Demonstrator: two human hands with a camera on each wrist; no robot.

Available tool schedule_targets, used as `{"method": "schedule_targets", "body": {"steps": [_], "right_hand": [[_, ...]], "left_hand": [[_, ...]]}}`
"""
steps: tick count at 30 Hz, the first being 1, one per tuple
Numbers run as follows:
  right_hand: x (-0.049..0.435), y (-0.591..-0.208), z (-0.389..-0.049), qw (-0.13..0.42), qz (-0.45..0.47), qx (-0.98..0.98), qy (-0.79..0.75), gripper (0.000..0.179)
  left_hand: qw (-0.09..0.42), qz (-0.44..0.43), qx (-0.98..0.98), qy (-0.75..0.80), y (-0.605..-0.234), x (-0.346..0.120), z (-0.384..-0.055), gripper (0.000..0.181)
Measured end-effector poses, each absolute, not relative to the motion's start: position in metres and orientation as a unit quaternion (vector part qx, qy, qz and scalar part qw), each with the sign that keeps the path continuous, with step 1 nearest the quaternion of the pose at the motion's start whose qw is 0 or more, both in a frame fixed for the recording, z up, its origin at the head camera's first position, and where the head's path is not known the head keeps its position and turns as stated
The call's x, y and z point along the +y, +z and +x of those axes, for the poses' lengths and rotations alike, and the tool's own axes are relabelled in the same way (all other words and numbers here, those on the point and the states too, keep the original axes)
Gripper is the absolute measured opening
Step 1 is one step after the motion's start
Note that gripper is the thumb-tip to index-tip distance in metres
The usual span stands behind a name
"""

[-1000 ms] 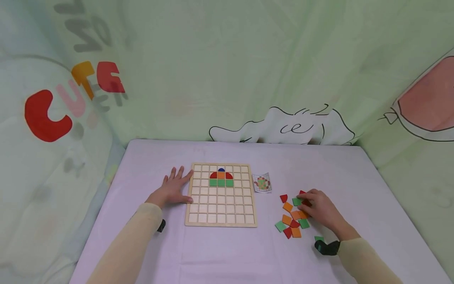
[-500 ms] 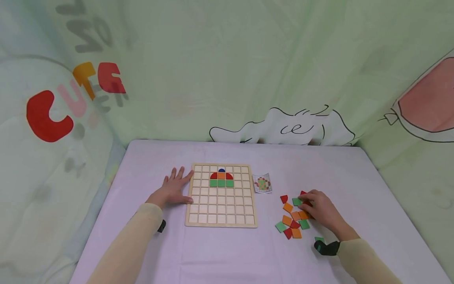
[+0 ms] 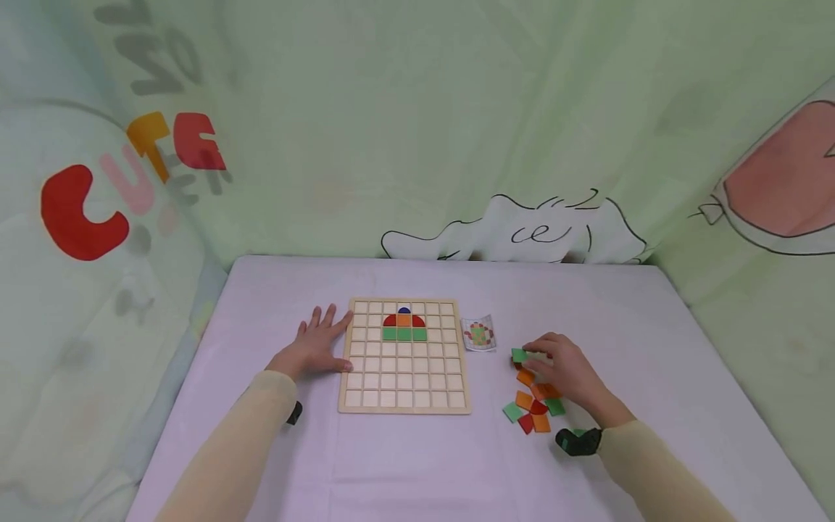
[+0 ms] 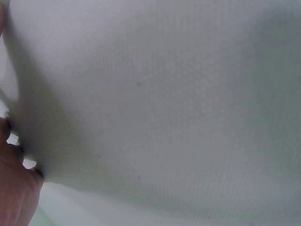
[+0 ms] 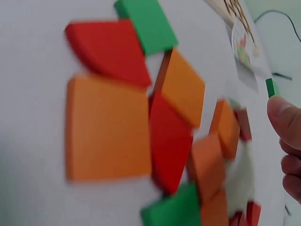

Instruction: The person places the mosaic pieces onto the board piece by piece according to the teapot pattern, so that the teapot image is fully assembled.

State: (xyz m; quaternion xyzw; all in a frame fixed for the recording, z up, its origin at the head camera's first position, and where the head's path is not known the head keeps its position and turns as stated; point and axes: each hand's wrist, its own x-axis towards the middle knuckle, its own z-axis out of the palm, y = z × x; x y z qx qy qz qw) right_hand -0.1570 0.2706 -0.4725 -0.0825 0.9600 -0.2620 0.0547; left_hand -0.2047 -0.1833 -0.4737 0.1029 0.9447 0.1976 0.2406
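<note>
My right hand pinches a green square tile between thumb and fingertips, above the loose tiles. In the right wrist view the green tile's edge pokes out past the thumb. My left hand lies with fingers spread at the left edge of a wooden grid board, its thumb and index fingertip at the frame. Near the board's top sit a blue half-round piece, an orange square with a red quarter-round on each side, and a row of green squares.
Loose orange, red and green tiles, such as an orange square and a red quarter-round, lie scattered right of the board. A small pattern card lies at the board's right side. A cloth-covered table meets a printed curtain.
My right hand has lifted the green square tile from the scatter and moved it left and farther from me. My left hand stays at the board's edge.
</note>
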Motion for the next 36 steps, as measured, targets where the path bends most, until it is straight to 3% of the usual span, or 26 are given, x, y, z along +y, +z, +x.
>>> {"method": "schedule_targets", "body": {"steps": [18,36], "right_hand": [[0.162,-0.47,-0.185,0.059,-0.178,0.951,-0.245,0.028],[0.099,-0.47,-0.201,0.06,-0.21,0.956,-0.195,0.022]], "left_hand": [[0.225,0.108,0.948,0.195,-0.48,-0.186,-0.206,0.106],[0.226,0.101,0.948,0.198,-0.484,-0.186,-0.208,0.107]]}}
